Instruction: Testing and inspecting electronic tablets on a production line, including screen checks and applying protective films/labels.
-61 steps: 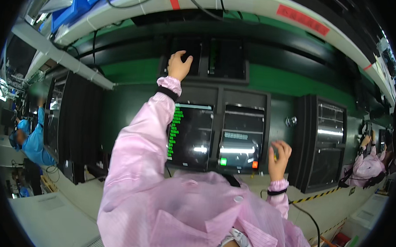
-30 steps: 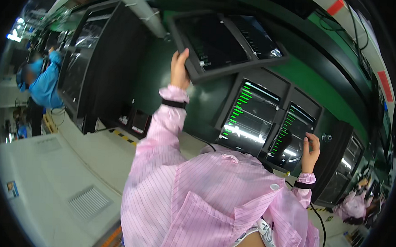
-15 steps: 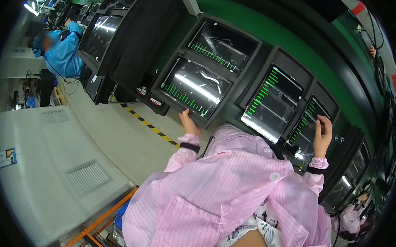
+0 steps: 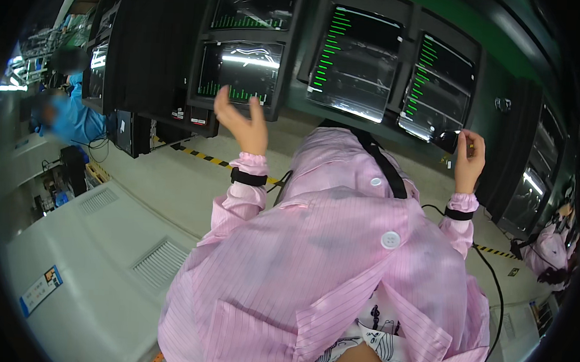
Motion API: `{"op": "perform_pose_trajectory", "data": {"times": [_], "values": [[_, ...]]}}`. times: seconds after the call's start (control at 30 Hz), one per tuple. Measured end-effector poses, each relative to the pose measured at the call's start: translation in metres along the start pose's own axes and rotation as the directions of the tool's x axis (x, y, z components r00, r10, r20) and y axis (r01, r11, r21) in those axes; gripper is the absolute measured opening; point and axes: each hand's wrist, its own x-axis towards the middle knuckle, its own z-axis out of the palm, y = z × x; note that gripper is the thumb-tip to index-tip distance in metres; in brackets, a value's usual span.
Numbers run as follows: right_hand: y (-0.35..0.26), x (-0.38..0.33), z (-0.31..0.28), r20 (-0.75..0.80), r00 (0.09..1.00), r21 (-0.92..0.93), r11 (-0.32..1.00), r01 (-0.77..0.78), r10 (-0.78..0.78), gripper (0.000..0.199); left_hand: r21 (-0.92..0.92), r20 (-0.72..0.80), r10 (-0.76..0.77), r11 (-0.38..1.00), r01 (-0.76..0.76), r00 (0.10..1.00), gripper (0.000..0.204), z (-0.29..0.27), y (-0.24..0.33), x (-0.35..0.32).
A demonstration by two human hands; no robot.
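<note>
The left hand point(image 4: 244, 124) is raised in the upper middle of the frame, open, with the fingers spread and a little curled; it holds nothing. It is just in front of a dark screen point(image 4: 243, 72) with green bars, but I cannot tell if it touches it. The right hand point(image 4: 469, 160) is raised at the right of the frame, half closed, the fingers bent inward. A small thin object may be between the fingertips, but it is too small to be sure. This hand is just beside the lower right corner of another screen point(image 4: 440, 84) with green lines.

Both arms wear a pink striped coat point(image 4: 338, 261) with white round buttons and black wrist bands.

In the lower left of the frame, a small rectangular label point(image 4: 41, 290), blue and white with a little orange, lies on the pale grey floor panel point(image 4: 99, 263). A yellow and black striped tape point(image 4: 204, 156) runs along the floor under the screens, and again at the right edge. Small red and white stickers point(image 4: 188, 116) sit on the black cabinet under the left screen. At the far left a person in blue clothes point(image 4: 73, 116) is standing.
</note>
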Motion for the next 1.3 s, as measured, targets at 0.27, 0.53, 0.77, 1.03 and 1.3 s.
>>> {"op": "perform_pose_trajectory", "data": {"times": [0.27,0.53,0.77,1.03,1.3], "values": [[0.031,-0.079,0.017,-0.205,0.902,0.063,0.925,-0.375,0.379,0.028,-0.574,0.528,0.844,0.437,-0.693,0.095,0.054,0.050,0.133,-0.094],[0.067,-0.109,0.011,0.264,0.824,0.580,0.600,-0.551,0.501,0.025,-0.453,0.537,0.843,0.310,-0.836,0.021,0.085,0.141,0.206,-0.165],[0.119,-0.043,-0.010,-0.227,0.920,0.030,0.946,-0.322,0.320,0.024,-0.497,0.391,0.829,0.556,-0.666,0.400,0.057,0.154,0.224,-0.084],[0.033,0.107,0.025,-0.070,0.961,-0.149,0.956,0.254,-0.266,0.041,-0.154,0.514,0.704,0.638,-0.754,0.490,0.045,0.220,0.114,0.057],[0.018,0.137,0.074,0.160,0.926,-0.269,0.887,0.375,-0.343,0.053,-0.328,0.415,0.702,0.709,-0.625,0.579,0.037,0.167,0.128,0.048]]}}
